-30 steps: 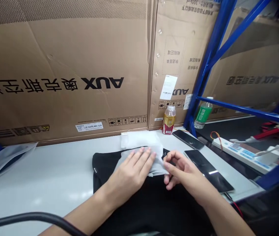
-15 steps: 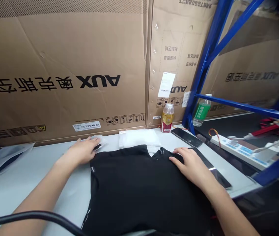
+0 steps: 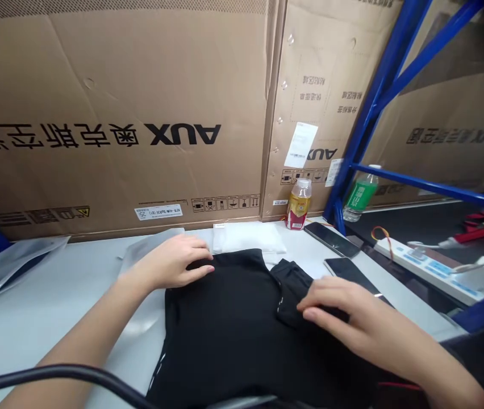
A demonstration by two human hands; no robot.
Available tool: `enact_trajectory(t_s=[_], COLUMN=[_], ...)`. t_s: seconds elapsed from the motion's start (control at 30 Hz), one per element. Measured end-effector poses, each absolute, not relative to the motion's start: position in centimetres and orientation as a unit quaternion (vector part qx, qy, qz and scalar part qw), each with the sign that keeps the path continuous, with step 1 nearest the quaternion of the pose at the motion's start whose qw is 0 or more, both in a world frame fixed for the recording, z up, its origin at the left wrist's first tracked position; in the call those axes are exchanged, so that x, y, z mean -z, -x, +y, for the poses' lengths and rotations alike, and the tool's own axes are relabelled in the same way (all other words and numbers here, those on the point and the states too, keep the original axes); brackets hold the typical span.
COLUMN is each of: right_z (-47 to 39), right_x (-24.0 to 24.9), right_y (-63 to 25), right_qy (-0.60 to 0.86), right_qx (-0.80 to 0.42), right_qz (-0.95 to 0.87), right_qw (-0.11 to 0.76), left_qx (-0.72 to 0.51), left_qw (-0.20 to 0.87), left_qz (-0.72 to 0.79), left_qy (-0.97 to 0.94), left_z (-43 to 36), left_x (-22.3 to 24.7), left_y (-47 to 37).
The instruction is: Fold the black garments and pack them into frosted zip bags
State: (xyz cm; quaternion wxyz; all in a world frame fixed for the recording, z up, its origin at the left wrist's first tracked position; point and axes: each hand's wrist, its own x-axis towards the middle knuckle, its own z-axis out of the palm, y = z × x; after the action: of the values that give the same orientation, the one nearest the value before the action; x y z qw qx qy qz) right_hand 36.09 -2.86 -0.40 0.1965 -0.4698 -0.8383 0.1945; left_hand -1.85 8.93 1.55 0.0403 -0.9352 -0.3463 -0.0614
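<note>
A black garment [image 3: 225, 335] with white stitch-like marks along its edges lies spread over the table in front of me. Its far right part is turned inward as a flap [image 3: 291, 284]. At that flap is my right hand [image 3: 344, 307], its thumb and fingers closed together on the black cloth. My left hand [image 3: 178, 261] rests over the garment's far left corner, thumb and fingers apart. Behind the left wrist lies a translucent plastic bag [image 3: 140, 248], partly covered by the hand. White packaging [image 3: 246, 236] sits just beyond the garment.
Another frosted bag [image 3: 33, 258] lies at left. Two phones [image 3: 331, 238] and a drink bottle [image 3: 299, 204] stand or lie at the back right. A power strip [image 3: 429, 267] is beyond the blue frame [image 3: 361, 125]. Large cartons [image 3: 114, 74] wall the back; a black cable [image 3: 54, 372] crosses the front left.
My right hand has moved toward me, and the garment's far right part is now folded inward. The left hand has shifted right onto the cloth, off the plastic bag. The view has shifted slightly.
</note>
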Motion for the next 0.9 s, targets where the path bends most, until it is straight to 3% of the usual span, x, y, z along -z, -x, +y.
enact_trajectory(t_s=[0.1, 0.17, 0.3, 0.47, 0.63, 0.9], right_z=[1.5, 4.6, 8.2, 6.8, 3.6, 2.8], right_x=[-0.5, -0.3, 0.9, 1.1, 1.6, 2.9], right_y=[-34.6, -32.9, -29.8, -30.1, -31.6, -31.4], right_qy=[0.490, 0.487, 0.471, 0.442, 0.406, 0.371], right_qx=[-0.129, -0.072, -0.076, -0.078, -0.068, -0.040], right_qz=[-0.825, -0.836, -0.849, -0.853, -0.867, -0.900], right_qw=[0.250, 0.242, 0.228, 0.266, 0.281, 0.225], left_qx=[0.033, -0.001, -0.036, -0.046, 0.063, 0.039], left_qw=[0.011, -0.012, -0.007, 0.022, 0.100, 0.050], left_qz=[-0.406, -0.453, -0.500, -0.493, -0.420, -0.445], left_qy=[0.913, 0.891, 0.865, 0.869, 0.900, 0.893], left_z=[8.8, 8.8, 9.1, 8.4, 4.3, 5.3], left_x=[-2.1, -2.3, -2.2, -2.6, -2.7, -0.6], left_y=[2.7, 3.2, 3.8, 4.0, 4.3, 5.2])
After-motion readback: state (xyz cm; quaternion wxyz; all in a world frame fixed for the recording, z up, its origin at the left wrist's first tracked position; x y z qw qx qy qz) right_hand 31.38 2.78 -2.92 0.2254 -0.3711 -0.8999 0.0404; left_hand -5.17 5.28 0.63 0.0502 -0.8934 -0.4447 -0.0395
